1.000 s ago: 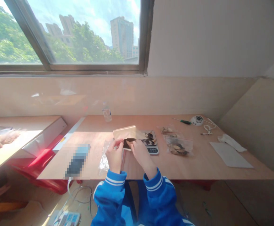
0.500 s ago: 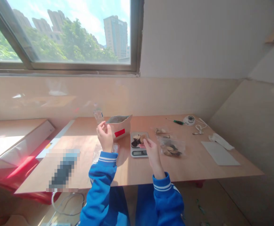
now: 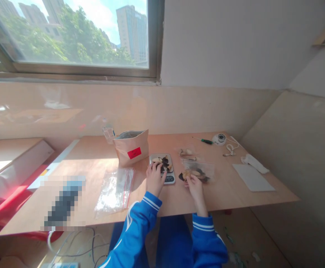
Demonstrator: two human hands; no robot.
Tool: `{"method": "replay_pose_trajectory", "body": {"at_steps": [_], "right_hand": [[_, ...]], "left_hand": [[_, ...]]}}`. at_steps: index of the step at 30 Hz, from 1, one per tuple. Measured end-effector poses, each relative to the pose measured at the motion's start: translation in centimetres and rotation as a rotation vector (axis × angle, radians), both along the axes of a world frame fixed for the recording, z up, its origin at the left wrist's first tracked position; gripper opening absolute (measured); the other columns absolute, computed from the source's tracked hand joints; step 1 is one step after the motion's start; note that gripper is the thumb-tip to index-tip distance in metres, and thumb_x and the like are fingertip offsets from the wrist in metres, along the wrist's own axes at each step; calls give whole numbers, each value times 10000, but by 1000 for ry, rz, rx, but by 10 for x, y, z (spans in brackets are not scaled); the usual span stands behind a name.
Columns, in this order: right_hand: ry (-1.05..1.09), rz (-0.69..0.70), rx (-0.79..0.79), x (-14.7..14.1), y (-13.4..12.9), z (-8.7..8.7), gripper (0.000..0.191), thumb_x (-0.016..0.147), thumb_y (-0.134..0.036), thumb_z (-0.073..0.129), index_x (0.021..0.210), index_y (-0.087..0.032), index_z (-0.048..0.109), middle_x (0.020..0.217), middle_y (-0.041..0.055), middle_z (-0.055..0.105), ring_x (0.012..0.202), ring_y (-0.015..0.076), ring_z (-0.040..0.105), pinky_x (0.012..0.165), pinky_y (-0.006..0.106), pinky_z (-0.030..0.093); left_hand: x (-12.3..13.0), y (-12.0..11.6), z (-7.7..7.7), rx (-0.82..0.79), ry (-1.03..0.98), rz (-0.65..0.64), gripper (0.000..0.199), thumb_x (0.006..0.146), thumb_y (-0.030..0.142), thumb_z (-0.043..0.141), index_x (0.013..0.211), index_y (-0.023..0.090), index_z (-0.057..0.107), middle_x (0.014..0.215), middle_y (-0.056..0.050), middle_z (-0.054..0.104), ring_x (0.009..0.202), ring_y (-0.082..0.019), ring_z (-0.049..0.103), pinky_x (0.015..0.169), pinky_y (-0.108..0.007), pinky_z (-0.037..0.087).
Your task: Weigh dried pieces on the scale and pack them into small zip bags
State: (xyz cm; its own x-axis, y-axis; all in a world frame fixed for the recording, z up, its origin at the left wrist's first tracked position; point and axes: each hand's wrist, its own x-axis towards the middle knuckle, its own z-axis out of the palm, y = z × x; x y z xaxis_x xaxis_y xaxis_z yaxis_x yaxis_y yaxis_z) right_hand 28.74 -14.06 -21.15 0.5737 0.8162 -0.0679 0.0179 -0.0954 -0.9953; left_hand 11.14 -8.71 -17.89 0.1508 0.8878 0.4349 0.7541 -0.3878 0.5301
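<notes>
I have the left hand [image 3: 155,178] half spread, fingers parted over dark-edged dried slices [image 3: 165,160] on the digital scale [image 3: 169,179], while my right hand [image 3: 195,187] pinches a dried piece [image 3: 186,175] beside the clear zip bag [image 3: 210,168] on the bench [image 3: 223,192].

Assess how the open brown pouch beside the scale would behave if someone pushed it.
The brown pouch would probably flex, since its thin rim bows at the mouth. A push near the top might tip it, as it stands upright. Its weight is hard to judge: the bottom inside is hidden.
</notes>
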Motion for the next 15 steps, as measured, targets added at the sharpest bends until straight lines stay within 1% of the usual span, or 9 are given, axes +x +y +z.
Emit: {"method": "replay_pose_trajectory", "body": {"at_steps": [2,4,7,9,11,13,15], "right_hand": [[-55,29,-26,5,-6,-6,563,629,-663,624,836,-140,652,726,119,714,570,233,652,486,325,515],[-123,41,-35,9,-10,-9,555,665,-637,603,874,-127,667,803,138,724,631,246,664,513,328,518],[-265,40,-6,12,-11,-10,513,721,-600,563,869,-124,687,890,166,722,773,282,671,672,392,538],[-358,37,24,13,-10,-7,482,770,-571,521,837,-127,696,910,177,719,850,296,661,798,436,512],[-418,27,49,13,-9,-3,478,802,-553,491,836,-127,704,942,186,714,909,303,648,877,458,476],[-424,16,63,11,-7,3,495,808,-557,490,876,-118,709,980,196,709,941,309,641,896,464,466],[-387,17,72,5,-5,11,514,805,-560,505,938,-107,708,1009,202,705,927,306,648,868,456,484]], "left_hand": [[5,5,-6,-15,46,-20,278,831,264,572,1104,244,624,1222,-91,609,1250,-326,422,1020,-514,340],[5,9,-8,-18,81,-32,255,843,237,553,1084,255,633,1202,-79,629,1274,-317,404,1027,-519,319],[2,12,-10,-16,109,-55,206,857,225,538,1027,265,648,1138,-61,660,1281,-294,406,1032,-509,301],[-1,12,-12,-12,105,-82,189,864,221,534,999,274,654,1095,-52,677,1271,-274,426,1034,-487,299],[-3,11,-13,-5,83,-98,191,872,220,529,1002,282,656,1072,-48,690,1240,-256,463,1029,-464,304],[-5,9,-12,4,59,-94,180,879,244,534,1005,278,659,1054,-49,701,1188,-249,509,1002,-440,321],[-8,4,-8,29,39,-83,168,885,287,543,999,266,665,1034,-52,709,1132,-243,550,963,-414,337]]}}
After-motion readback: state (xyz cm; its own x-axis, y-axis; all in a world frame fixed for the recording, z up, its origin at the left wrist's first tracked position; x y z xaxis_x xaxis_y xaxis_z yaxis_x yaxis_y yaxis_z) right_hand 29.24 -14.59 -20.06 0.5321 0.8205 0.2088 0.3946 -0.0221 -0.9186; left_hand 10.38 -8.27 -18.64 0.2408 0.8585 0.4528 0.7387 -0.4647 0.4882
